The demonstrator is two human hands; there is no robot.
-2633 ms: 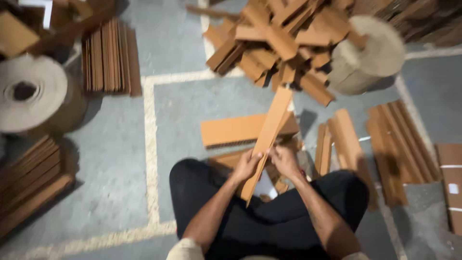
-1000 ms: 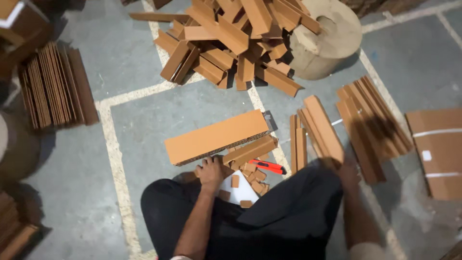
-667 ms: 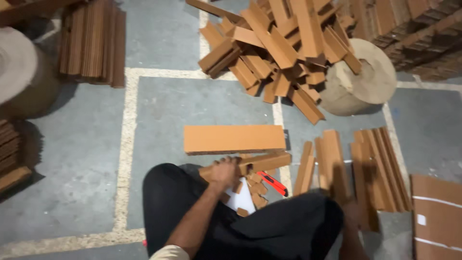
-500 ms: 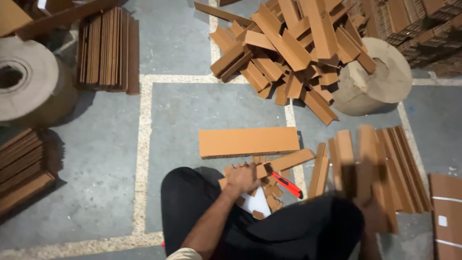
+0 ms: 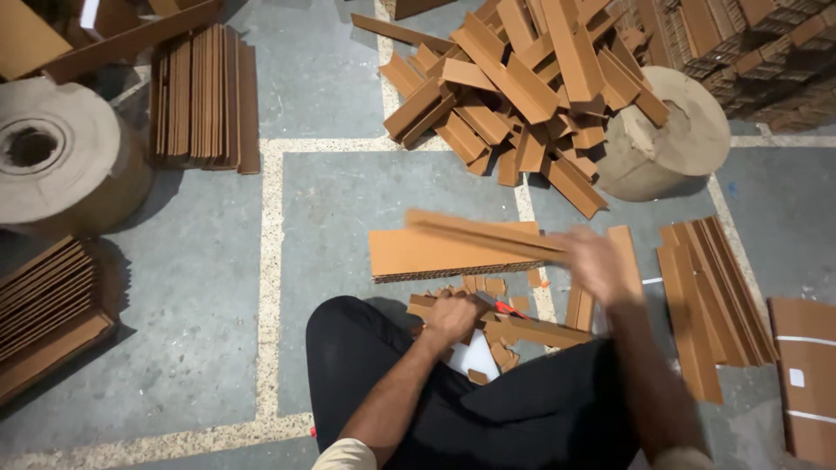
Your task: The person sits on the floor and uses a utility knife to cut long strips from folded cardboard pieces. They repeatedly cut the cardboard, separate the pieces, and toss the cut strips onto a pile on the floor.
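strip pile [image 5: 522, 78] behind flat board [image 5: 435, 254], roll [image 5: 52, 165] left

A single head-worn camera looks steeply down from above the seated person onto the grey concrete floor [image 5: 218, 287]. Both hands sit near the lower centre of frame; the heap of brown cardboard angle strips [image 5: 522, 87] lies well beyond the fingers.

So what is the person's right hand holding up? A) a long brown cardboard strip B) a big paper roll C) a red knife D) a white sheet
A: the right hand grips one end of a long brown cardboard strip, blurred and lifted above the flat cardboard piece on the floor, while the left hand rests low among small cardboard scraps.
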